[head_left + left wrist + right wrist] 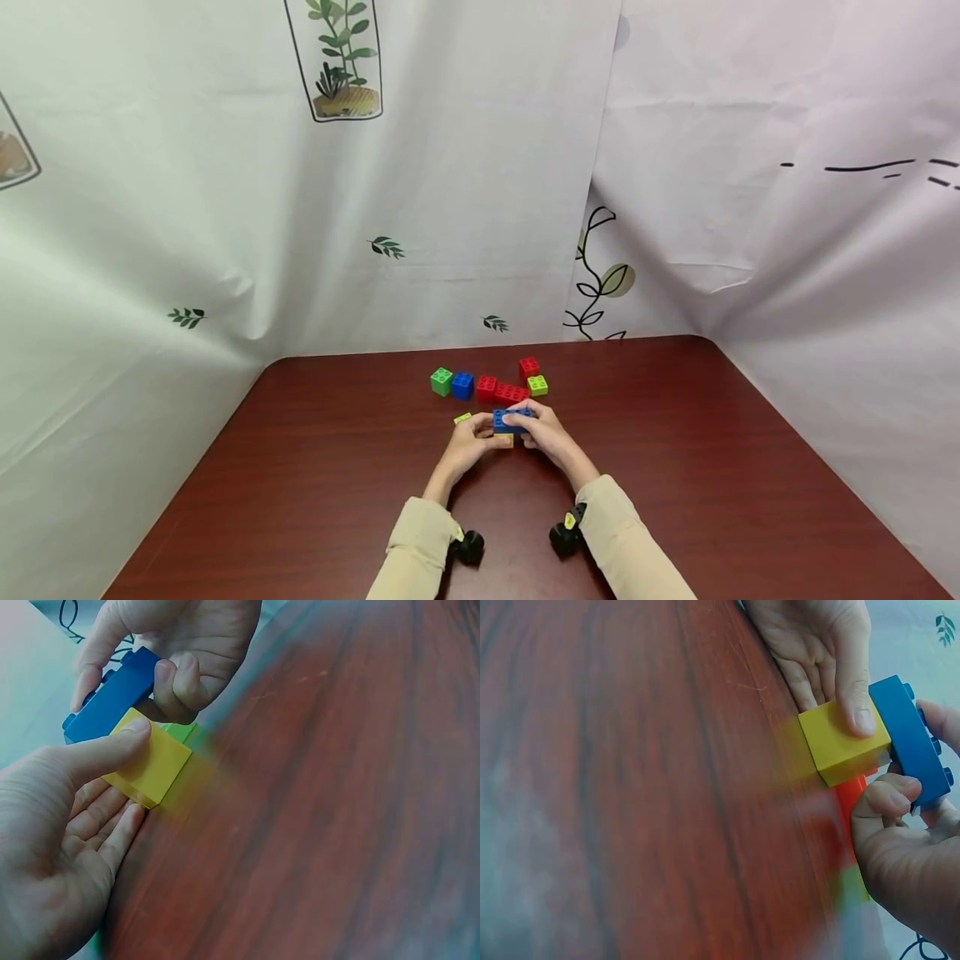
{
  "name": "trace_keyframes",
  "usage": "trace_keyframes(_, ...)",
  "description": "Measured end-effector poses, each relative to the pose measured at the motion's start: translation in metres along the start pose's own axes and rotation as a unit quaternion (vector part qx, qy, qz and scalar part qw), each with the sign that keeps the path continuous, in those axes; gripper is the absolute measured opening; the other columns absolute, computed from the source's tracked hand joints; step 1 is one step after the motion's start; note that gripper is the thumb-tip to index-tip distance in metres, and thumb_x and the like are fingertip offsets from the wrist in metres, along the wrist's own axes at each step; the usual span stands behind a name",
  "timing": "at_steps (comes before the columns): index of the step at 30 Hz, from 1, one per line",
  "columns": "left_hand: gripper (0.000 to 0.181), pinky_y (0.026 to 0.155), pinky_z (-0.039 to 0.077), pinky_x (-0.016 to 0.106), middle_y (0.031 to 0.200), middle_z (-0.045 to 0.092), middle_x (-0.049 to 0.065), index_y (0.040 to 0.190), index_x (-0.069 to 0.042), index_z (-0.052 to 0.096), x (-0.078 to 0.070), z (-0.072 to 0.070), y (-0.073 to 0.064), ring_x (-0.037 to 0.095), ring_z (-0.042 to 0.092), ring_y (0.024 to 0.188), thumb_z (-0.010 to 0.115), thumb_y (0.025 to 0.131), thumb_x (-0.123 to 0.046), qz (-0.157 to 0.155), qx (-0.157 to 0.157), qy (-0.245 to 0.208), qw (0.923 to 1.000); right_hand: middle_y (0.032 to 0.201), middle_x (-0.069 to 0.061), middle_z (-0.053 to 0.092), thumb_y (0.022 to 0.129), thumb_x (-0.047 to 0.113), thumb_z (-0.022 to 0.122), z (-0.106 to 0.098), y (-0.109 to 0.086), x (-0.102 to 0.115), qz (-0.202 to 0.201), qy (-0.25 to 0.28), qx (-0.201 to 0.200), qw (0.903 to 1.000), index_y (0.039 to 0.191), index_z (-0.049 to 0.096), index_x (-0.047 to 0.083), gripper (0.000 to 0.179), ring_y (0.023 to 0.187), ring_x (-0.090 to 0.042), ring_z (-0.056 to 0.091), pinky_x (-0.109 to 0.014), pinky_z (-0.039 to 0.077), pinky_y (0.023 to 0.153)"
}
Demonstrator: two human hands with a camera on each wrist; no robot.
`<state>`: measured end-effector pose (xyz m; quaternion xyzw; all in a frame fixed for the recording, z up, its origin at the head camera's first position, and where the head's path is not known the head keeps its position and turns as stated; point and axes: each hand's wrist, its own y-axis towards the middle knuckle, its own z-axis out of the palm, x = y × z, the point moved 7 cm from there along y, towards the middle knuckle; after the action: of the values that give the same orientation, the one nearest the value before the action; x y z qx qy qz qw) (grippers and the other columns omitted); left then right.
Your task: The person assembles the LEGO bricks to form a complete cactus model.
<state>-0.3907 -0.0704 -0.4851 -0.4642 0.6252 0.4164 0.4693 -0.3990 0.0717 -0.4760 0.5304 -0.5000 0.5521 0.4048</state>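
Both hands meet over the table with two toy building bricks. My left hand [463,448] pinches a yellow brick [154,766], its thumb flat along one side. The right hand [551,435] grips a long blue brick [909,742], with fingers on its studded top and others curled at its end. In the right wrist view the blue brick lies against the yellow brick's upper face and juts out past it, its studs facing away from the yellow one. Just beyond the left fingers, a lime brick [462,417] is partly hidden.
Behind the hands a loose row of bricks lies on the brown table [315,467]: a green brick [441,381], a blue cube-like brick [462,386], several red bricks [487,388] and another lime brick [537,385]. A printed white curtain [465,183] hangs along the table's far edge.
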Motion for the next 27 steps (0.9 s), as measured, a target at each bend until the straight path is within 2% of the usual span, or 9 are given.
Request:
trace_keyframes(7, 0.041, 0.103, 0.05, 0.045, 0.119, 0.067, 0.021, 0.119, 0.002, 0.064, 0.001, 0.002, 0.0, 0.034, 0.064, 0.114, 0.076, 0.084, -0.015, 0.006, -0.007, 0.001, 1.0, 0.079, -0.001, 0.051, 0.088, 0.02, 0.068, -0.001, -0.006, 0.003, 0.003, 0.006, -0.04, 0.9992, 0.108, 0.063, 0.002, 0.028, 0.058, -0.012, 0.041, -0.02, 0.038, 0.052)
trace_keyframes(12, 0.04, 0.103, 0.05, 0.045, 0.12, 0.065, 0.023, 0.121, 0.002, 0.063, -0.001, 0.0, -0.003, 0.036, 0.063, 0.116, 0.074, 0.086, -0.013, 0.017, -0.019, 0.014, 0.9996, 0.08, -0.001, 0.052, 0.089, 0.018, 0.067, 0.005, -0.017, 0.013, -0.001, 0.024, -0.054, 0.9982, 0.11, 0.06, -0.002, 0.03, 0.061, -0.013, 0.044, -0.023, 0.043, 0.057)
trace_keyframes(16, 0.04, 0.099, 0.052, 0.047, 0.12, 0.064, 0.027, 0.123, 0.006, 0.061, -0.013, -0.003, -0.016, 0.04, 0.063, 0.115, 0.072, 0.087, -0.009, 0.017, -0.028, 0.019, 0.9993, 0.086, -0.002, 0.055, 0.089, 0.019, 0.066, 0.012, -0.024, 0.015, -0.003, 0.03, -0.057, 0.9979, 0.111, 0.058, -0.001, 0.03, 0.066, -0.015, 0.049, -0.025, 0.046, 0.062)
trace_keyframes(21, 0.04, 0.097, 0.053, 0.046, 0.119, 0.064, 0.029, 0.122, 0.008, 0.06, -0.033, -0.003, -0.032, 0.042, 0.063, 0.113, 0.071, 0.088, -0.008, 0.018, -0.024, 0.013, 0.9995, 0.088, 0.0, 0.056, 0.087, 0.018, 0.069, 0.013, -0.016, -0.004, -0.02, 0.047, -0.087, 0.9949, 0.108, 0.06, 0.001, 0.029, 0.069, -0.011, 0.049, -0.021, 0.043, 0.059)
trace_keyframes(25, 0.041, 0.098, 0.052, 0.047, 0.12, 0.063, 0.029, 0.123, 0.009, 0.06, -0.038, 0.0, -0.029, 0.042, 0.063, 0.112, 0.071, 0.088, -0.009, 0.032, -0.02, 0.004, 0.9993, 0.082, 0.003, 0.054, 0.086, 0.016, 0.069, 0.009, -0.01, -0.009, -0.054, 0.064, -0.109, 0.9905, 0.108, 0.06, -0.002, 0.029, 0.063, -0.01, 0.045, -0.02, 0.041, 0.055)
trace_keyframes(27, 0.042, 0.098, 0.052, 0.048, 0.12, 0.064, 0.029, 0.123, 0.009, 0.06, -0.031, 0.0, -0.022, 0.041, 0.063, 0.112, 0.072, 0.087, -0.009, 0.037, -0.023, 0.003, 0.9991, 0.08, 0.004, 0.054, 0.086, 0.015, 0.068, 0.008, -0.009, -0.008, -0.062, 0.071, -0.11, 0.9894, 0.108, 0.059, -0.002, 0.03, 0.062, -0.01, 0.044, -0.02, 0.041, 0.054)
